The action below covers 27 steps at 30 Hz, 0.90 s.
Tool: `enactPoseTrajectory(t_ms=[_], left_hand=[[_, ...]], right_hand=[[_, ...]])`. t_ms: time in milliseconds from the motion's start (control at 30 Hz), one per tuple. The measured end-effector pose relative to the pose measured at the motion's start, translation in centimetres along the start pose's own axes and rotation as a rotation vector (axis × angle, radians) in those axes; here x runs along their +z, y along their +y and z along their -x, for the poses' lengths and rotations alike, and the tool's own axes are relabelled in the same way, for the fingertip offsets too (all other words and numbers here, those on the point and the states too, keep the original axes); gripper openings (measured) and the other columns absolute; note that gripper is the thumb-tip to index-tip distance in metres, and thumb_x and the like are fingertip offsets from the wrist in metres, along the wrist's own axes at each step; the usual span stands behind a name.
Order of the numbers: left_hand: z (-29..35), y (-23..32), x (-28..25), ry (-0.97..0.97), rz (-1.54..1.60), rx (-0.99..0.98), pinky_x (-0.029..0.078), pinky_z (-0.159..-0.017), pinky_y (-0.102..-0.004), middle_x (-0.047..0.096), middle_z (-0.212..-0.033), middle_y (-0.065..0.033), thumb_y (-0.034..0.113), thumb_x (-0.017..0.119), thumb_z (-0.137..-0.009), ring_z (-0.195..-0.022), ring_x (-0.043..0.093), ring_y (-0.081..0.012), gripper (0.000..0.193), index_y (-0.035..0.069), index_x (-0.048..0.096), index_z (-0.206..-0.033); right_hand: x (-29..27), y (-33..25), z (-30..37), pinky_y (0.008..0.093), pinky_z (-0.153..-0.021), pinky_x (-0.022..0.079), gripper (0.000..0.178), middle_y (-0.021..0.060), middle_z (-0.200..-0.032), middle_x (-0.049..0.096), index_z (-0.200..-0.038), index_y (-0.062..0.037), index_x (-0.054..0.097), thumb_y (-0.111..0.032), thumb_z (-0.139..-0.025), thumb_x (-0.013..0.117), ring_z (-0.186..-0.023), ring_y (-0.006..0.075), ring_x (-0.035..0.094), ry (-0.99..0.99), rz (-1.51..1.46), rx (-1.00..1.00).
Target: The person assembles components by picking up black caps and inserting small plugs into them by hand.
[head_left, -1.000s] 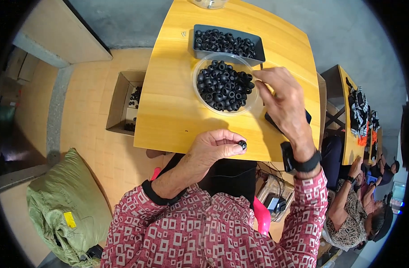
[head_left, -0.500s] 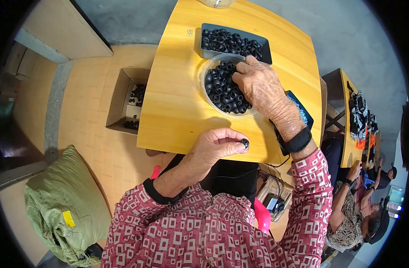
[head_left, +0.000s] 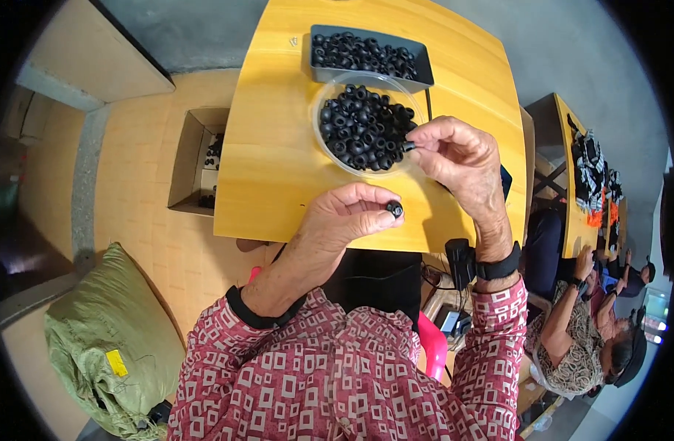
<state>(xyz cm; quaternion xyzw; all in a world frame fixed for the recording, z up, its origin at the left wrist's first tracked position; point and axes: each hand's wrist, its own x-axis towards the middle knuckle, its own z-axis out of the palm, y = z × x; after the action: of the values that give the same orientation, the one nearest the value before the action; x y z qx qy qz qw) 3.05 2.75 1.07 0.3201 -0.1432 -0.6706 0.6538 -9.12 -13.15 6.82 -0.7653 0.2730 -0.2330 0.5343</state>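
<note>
My left hand is closed in a pinch on a small black rounded piece with a hole, held above the table's near edge. My right hand hovers at the right rim of a clear round tub, thumb and forefinger pinching a tiny bluish piece. Black hollow rounded pieces like the one in my left hand fill the tub. Behind it stands a dark grey rectangular tray heaped with similar pieces. A dark tray is mostly hidden behind my right hand.
The yellow wooden table carries these containers. Left of it, an open cardboard box on the floor holds black pieces. A stuffed green sack stands at lower left. Another person sits on the right, near a table with striped items.
My right hand has drawn back from inside the tub's right side, toward me and to the right, and now shows a tiny piece. My left hand still holds its black piece.
</note>
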Motion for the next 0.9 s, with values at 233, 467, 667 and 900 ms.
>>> enactPoseTrajectory(t_ms=[233, 467, 667, 900], left_hand=[[-0.4, -0.1, 1.1, -0.046, 0.014, 0.037, 0.049, -0.09, -0.0315, 0.065, -0.098, -0.0092, 0.001, 0.065, -0.083, -0.094, 0.064, -0.02, 0.024, 0.001, 0.061, -0.106], [-0.3, -0.9, 1.8, -0.083, 0.091, -0.031, 0.049, -0.092, -0.0327, 0.065, -0.101, -0.0108, 0.003, 0.064, -0.085, -0.096, 0.064, -0.0205, 0.025, 0.002, 0.06, -0.109], [-0.2, -1.2, 2.5, -0.067, 0.07, -0.036, 0.05, -0.089, -0.0303, 0.065, -0.102, -0.0101, 0.003, 0.064, -0.085, -0.096, 0.064, -0.02, 0.025, -0.001, 0.06, -0.109], [-0.4, -1.7, 2.8, -0.064, 0.062, -0.031, 0.05, -0.086, -0.0266, 0.064, -0.101, -0.009, 0.003, 0.066, -0.084, -0.092, 0.064, -0.0174, 0.023, -0.002, 0.061, -0.106]], right_hand=[[-1.1, -0.4, 3.7, 0.0208, -0.066, 0.046, 0.018, 0.003, -0.084, 0.065, -0.089, 0.0005, 0.066, 0.008, -0.073, 0.071, -0.073, 0.0067, 0.056, 0.045, -0.09, -0.077], [-1.2, -1.9, 6.5, 0.0273, -0.064, 0.045, 0.015, 0.0057, -0.075, 0.064, -0.084, -0.0003, 0.066, 0.006, -0.071, 0.068, -0.065, 0.0146, 0.057, 0.061, 0.207, -0.289], [-1.5, -2.2, 7.4, 0.0289, -0.063, 0.044, 0.016, 0.0057, -0.074, 0.064, -0.084, -0.0008, 0.066, 0.006, -0.07, 0.068, -0.064, 0.0173, 0.057, 0.044, 0.27, -0.357], [-1.7, -2.2, 7.9, 0.03, -0.062, 0.044, 0.016, 0.0067, -0.075, 0.065, -0.085, -0.0002, 0.065, 0.005, -0.071, 0.068, -0.065, 0.0194, 0.059, 0.018, 0.325, -0.369]])
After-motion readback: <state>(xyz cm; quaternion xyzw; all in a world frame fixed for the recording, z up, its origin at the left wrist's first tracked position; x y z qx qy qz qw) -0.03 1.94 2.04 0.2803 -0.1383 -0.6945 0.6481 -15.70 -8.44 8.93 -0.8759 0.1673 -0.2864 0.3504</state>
